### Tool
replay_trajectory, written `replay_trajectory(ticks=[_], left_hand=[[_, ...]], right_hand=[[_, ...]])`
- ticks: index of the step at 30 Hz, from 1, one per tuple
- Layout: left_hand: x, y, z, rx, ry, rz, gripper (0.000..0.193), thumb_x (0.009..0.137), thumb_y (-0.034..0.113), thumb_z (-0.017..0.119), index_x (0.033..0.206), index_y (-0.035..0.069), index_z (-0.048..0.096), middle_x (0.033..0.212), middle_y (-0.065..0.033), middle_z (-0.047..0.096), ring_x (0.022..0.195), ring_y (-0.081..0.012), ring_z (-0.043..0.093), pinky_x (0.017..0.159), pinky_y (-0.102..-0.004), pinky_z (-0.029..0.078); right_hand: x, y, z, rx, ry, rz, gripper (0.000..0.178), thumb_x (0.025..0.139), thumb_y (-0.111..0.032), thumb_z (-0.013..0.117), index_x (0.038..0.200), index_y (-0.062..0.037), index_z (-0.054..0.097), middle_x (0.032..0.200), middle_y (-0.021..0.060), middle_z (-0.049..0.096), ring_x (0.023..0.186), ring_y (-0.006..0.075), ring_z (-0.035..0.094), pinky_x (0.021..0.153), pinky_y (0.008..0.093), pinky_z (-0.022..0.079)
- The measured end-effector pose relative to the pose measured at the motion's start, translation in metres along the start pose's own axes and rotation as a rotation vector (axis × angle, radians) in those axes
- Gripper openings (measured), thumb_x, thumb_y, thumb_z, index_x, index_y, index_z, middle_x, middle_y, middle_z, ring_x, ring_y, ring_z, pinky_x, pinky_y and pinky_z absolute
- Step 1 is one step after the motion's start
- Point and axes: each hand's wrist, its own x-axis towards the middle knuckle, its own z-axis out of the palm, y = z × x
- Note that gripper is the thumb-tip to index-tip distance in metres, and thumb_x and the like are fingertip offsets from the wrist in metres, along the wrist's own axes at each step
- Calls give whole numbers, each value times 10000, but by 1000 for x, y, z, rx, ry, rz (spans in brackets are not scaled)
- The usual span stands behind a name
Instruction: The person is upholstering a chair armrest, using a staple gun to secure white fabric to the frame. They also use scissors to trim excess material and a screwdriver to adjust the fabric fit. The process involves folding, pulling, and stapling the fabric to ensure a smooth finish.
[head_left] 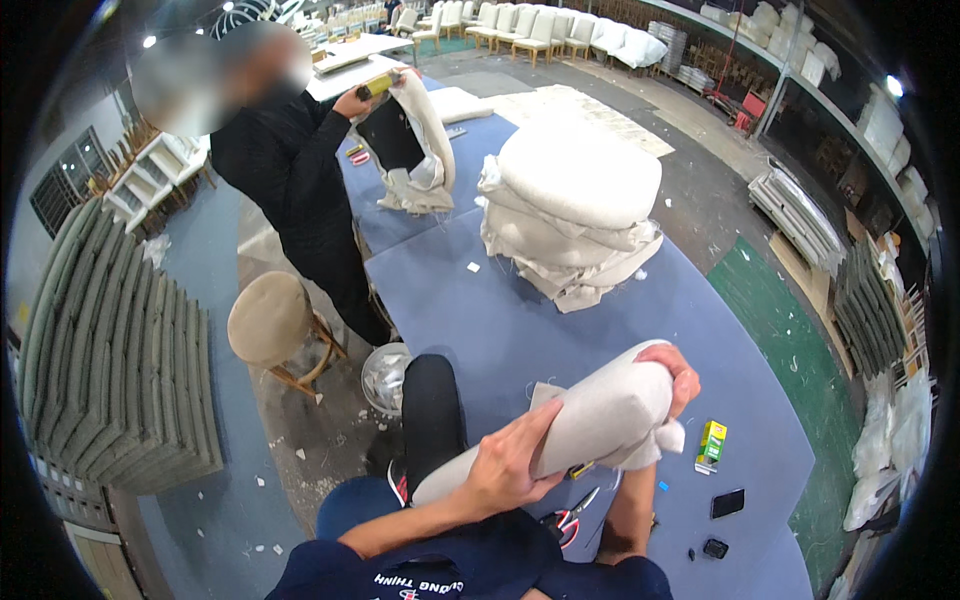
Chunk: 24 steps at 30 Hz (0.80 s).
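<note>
A seat cushion in light grey-beige fabric (605,415) is tilted across my lap at the near edge of the blue table, seen mostly from its side. My left hand (510,462) grips its near side, thumb on top and fingers against the fabric. My right hand (678,375) is wrapped round the far right end, fingers curled over the corner. Loose white material (670,437) sticks out below that corner. Red-handled pliers or cutters (568,520) lie just under the cushion, partly hidden.
A stack of covered cushions (575,190) stands on the blue table (440,290). At right lie a yellow-green box (711,445) and a phone (728,503). Across the table, a co-worker (300,170) holds a yellow tool (376,86) against another seat. A round stool (270,320) and bucket (383,408) stand left.
</note>
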Motion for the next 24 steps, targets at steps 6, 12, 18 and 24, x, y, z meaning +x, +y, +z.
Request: replay_trajectory(ticks=[6, 12, 18, 24], left_hand=[[22, -32, -1, -175, 42, 261, 912, 656, 162, 890, 1434, -54, 467, 1364, -267, 621, 1200, -411, 662, 1016, -428, 537], [28, -70, 21, -278, -40, 84, 1027, 645, 12, 878, 1521, 50, 343, 1529, -202, 444, 1395, -335, 484, 1155, -437, 396], [63, -66, 4, -108, -56, 319, 808, 544, -36, 862, 1299, 51, 589, 1383, -161, 601, 1294, -349, 589, 1074, -429, 499], [70, -73, -6, -9, -65, 407, 715, 551, -36, 820, 1253, 37, 706, 1304, -144, 693, 1251, -351, 638, 1048, -434, 522]], right_hand=[[30, -46, -5, -219, 29, -265, 630, 926, -497, 411, 759, 46, 683, 742, 156, 674, 724, 294, 637, 710, 420, 502], [7, -8, 13, -650, -206, -391, 347, 867, -325, 510, 903, -45, 712, 924, 120, 707, 893, 339, 664, 856, 460, 485], [-11, 1, 20, -687, -195, -289, 305, 898, -310, 532, 1021, -98, 714, 1081, 77, 694, 1085, 318, 621, 1038, 469, 393], [-43, -28, 33, -456, 196, 43, 113, 899, -144, 691, 964, -55, 717, 1114, 87, 695, 1078, 248, 646, 964, 403, 477]])
